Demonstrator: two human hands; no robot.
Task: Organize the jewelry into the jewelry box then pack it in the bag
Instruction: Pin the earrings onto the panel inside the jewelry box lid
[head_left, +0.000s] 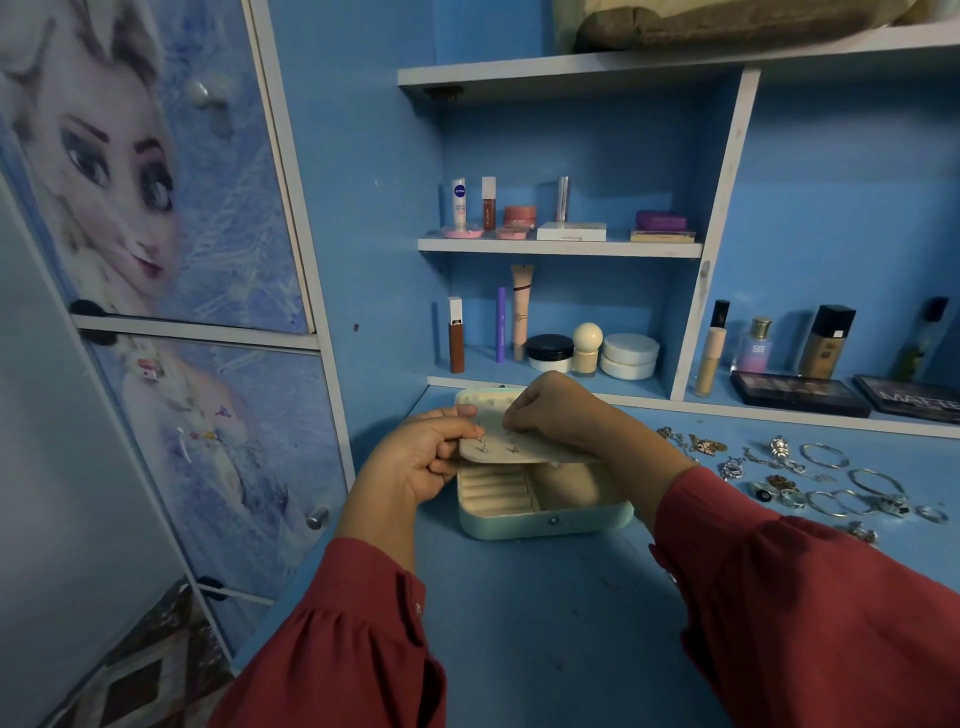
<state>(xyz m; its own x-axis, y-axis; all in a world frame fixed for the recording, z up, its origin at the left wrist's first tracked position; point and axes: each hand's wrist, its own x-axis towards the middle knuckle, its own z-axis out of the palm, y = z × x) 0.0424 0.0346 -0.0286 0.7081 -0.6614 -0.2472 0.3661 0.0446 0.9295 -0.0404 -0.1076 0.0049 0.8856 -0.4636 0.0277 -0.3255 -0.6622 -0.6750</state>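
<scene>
Head view: blue desk (545, 623), jewelry (810, 478) spread right, cosmetics shelves (561, 247) behind

1. the jewelry box (545, 514) sits open on the desk (545, 623), near the desk's back edge and toward its left side.
2. a flat earring panel (524, 447) lies above the box's open compartments, with two earrings (498, 446) stuck in it.
3. the left hand (415, 457) is at the panel's left edge; the right hand (561, 410) is over its back right part.
4. loose jewelry (810, 478) lies spread on the desk to the right of the box, apart from it.
5. behind the box stand shelves (558, 247) with cosmetics (550, 343) on two levels.
6. further right, bottles (826, 340) stand behind two palettes (800, 395).
7. a cabinet door (156, 208) stands left of the desk.
</scene>
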